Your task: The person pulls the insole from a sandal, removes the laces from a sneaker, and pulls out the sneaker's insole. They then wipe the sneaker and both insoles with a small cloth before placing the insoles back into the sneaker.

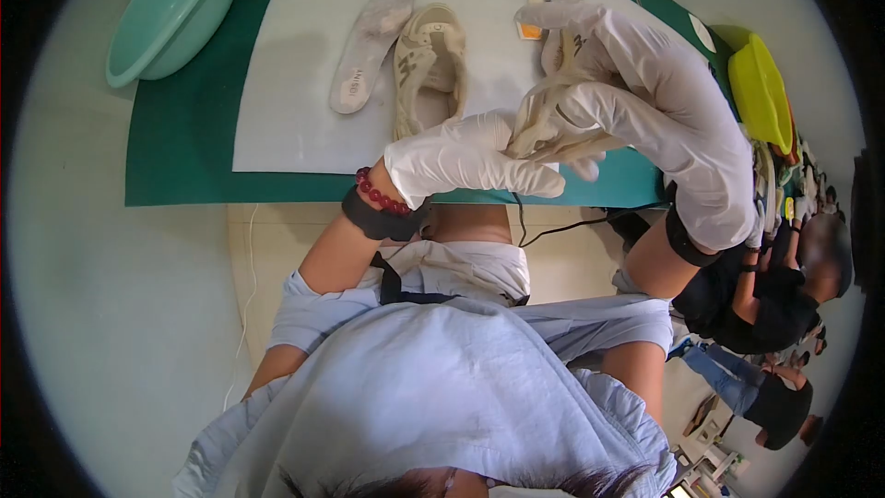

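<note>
A: What are our hands on?
B: A cream shoe. Our left hand pinches its near side between thumb and fingers, and our right hand is wrapped over it.
A: Any writing around the grip?
B: Left of it, past the second shoe, the insole carries dark lettering near one end; we can't read it surely. That second shoe has a dark mark on its side.
A: And beyond our fingers?
B: A small orange-and-white label, its print too small for us.
</note>
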The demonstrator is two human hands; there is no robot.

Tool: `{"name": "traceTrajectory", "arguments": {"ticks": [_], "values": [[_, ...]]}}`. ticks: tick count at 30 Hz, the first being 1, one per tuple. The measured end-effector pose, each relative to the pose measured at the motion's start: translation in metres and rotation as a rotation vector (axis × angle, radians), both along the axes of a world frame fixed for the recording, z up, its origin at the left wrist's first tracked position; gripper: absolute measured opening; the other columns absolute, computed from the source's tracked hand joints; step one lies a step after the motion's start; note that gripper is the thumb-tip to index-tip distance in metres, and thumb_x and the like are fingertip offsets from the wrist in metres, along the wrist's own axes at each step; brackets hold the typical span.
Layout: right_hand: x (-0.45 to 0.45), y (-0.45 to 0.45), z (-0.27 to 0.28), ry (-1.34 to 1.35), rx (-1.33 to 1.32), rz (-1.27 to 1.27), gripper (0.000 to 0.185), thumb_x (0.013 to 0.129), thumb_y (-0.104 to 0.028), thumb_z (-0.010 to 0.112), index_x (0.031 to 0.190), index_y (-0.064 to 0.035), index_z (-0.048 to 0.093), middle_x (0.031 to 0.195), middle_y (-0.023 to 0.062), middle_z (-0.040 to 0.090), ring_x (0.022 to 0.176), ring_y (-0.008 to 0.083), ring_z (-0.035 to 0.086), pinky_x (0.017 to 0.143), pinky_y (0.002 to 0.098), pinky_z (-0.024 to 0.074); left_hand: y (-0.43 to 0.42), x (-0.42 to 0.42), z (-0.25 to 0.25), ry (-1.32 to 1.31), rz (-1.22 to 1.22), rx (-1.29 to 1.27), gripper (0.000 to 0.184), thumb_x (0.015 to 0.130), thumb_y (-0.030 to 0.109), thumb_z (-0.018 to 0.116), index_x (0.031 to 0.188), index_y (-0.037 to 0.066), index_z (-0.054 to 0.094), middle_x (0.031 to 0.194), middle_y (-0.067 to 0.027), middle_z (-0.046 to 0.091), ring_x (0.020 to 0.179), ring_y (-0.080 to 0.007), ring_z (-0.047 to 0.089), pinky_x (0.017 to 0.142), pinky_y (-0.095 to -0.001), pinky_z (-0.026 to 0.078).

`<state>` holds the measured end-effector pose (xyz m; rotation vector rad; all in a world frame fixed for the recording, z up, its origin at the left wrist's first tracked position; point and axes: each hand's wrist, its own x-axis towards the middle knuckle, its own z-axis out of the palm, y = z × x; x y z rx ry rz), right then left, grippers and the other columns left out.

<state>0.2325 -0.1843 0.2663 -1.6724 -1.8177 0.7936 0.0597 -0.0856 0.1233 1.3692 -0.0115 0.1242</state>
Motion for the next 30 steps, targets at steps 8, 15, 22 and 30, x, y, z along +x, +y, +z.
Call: {"name": "traceTrajectory", "arguments": {"ticks": [8, 15, 22, 30], "values": [[-0.009, -0.008, 0.021, -0.232, 0.150, 0.108, 0.045, 0.090, -0.015, 0.078, 0.129, -0.0016, 0.061, 0.086, 0.0063, 0.061, 0.075, 0.0160, 0.055, 0.071, 0.0294, 0.0481, 0.005, 0.005, -0.001, -0.245, 0.211, -0.018, 0.084, 0.086, 0.034, 0.086, 0.153, 0.008, 0.044, 0.135, -0.0058, 0.061, 0.126, -0.0190, 0.057, 0.108, -0.0322, 0.045], [-0.010, 0.002, 0.003, -0.185, 0.228, 0.212, 0.049, 0.089, -0.012, 0.076, 0.134, 0.0001, 0.061, 0.079, 0.0016, 0.060, 0.072, 0.0123, 0.054, 0.069, 0.0275, 0.0463, 0.003, 0.012, 0.018, -0.256, 0.143, 0.108, 0.065, 0.086, 0.030, 0.087, 0.139, 0.005, 0.058, 0.124, -0.0064, 0.066, 0.114, -0.0152, 0.062, 0.097, -0.0301, 0.050], [-0.020, 0.000, 0.010, 0.247, 0.186, -0.014, 0.056, 0.093, -0.025, 0.077, 0.137, 0.0051, 0.060, 0.085, 0.0010, 0.067, 0.075, 0.0070, 0.060, 0.071, 0.0224, 0.0473, -0.014, 0.007, 0.010, 0.182, 0.097, -0.011, 0.026, 0.091, 0.022, 0.082, 0.103, 0.000, 0.075, 0.087, -0.0026, 0.072, 0.071, -0.0098, 0.062, 0.066, -0.0245, 0.050], [0.041, -0.043, -0.039, 0.330, 0.382, -0.483, 0.040, 0.097, -0.027, 0.073, 0.126, 0.0007, 0.069, 0.094, 0.0027, 0.072, 0.084, 0.0102, 0.067, 0.082, 0.0255, 0.0532, -0.001, -0.032, -0.016, 0.160, 0.206, -0.104, 0.040, 0.100, 0.038, 0.071, 0.116, 0.002, 0.070, 0.087, 0.0022, 0.064, 0.074, -0.0057, 0.054, 0.063, -0.0235, 0.044]]}}
